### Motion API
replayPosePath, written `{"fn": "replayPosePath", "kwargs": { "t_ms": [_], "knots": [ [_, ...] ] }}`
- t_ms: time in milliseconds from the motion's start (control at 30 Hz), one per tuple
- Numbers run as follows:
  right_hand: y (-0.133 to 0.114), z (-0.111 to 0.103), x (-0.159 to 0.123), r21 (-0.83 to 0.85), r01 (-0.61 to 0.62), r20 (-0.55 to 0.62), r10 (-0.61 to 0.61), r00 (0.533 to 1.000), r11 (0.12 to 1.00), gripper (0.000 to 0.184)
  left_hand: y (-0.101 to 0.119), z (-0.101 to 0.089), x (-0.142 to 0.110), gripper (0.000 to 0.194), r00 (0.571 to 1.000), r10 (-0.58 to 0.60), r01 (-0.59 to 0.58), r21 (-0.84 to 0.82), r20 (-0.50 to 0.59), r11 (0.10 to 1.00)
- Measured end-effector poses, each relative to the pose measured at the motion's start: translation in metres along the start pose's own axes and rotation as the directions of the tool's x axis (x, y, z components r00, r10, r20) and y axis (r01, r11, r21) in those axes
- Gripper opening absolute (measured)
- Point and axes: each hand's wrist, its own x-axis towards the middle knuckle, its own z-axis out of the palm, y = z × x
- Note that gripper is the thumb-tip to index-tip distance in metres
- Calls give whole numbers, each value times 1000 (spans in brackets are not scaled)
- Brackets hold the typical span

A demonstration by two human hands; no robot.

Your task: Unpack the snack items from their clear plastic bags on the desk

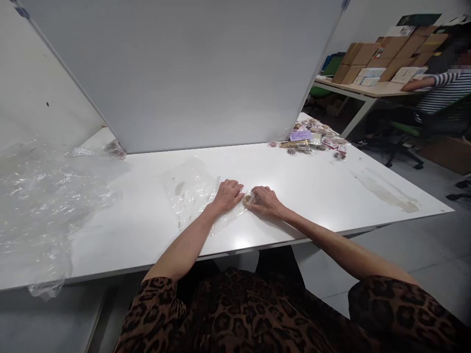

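Note:
Both my hands rest close together on the white table (312, 196), knuckles up and fingers curled. My left hand (228, 194) presses on the edge of a clear plastic bag (189, 191) that lies flat to its left. My right hand (265, 201) pinches a small gold-brown wrapped item (249, 198) that sits between the two hands at the bag's mouth. Whether the item is inside the bag I cannot tell.
A pile of small wrapped items (312, 139) lies at the table's far right. Crumpled clear plastic sheeting (40, 206) covers the left end. A white partition (184, 73) stands behind. Another person in a striped top (445, 88) sits by cardboard boxes (382, 56) at a far table.

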Motion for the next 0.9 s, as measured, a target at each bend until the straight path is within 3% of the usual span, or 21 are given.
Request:
{"fn": "replayPosePath", "kwargs": {
  "t_ms": [100,167,300,400,533,600,733,900],
  "knots": [
    [-6,0,-3,180,-11,-46,20,999,984,36,0,0,0,36,1000,-10,10,-29,2,1000],
    [-9,-2,-7,386,-19,-64,47,997,922,39,0,1,1,39,999,-32,32,-56,-8,998],
    [-16,-7,-11,776,-91,-53,209,977,624,53,2,-2,3,44,984,-92,65,-172,-155,983],
    [-25,-6,-7,910,-156,29,319,947,384,56,10,-5,1,48,954,-88,-3,-305,-285,952],
    [-42,0,1,978,-178,138,305,942,107,48,24,-2,-5,55,970,20,-124,-426,-241,896],
    [-50,5,5,987,-157,147,271,951,15,45,27,3,-7,61,979,30,-121,-452,-204,884],
    [-60,9,8,988,-155,146,263,954,13,47,22,17,-8,85,989,11,-78,-448,-150,891],
    [-58,0,-2,981,-194,173,365,915,22,43,20,23,-10,114,980,162,-198,-456,-117,868]
  ]
}}
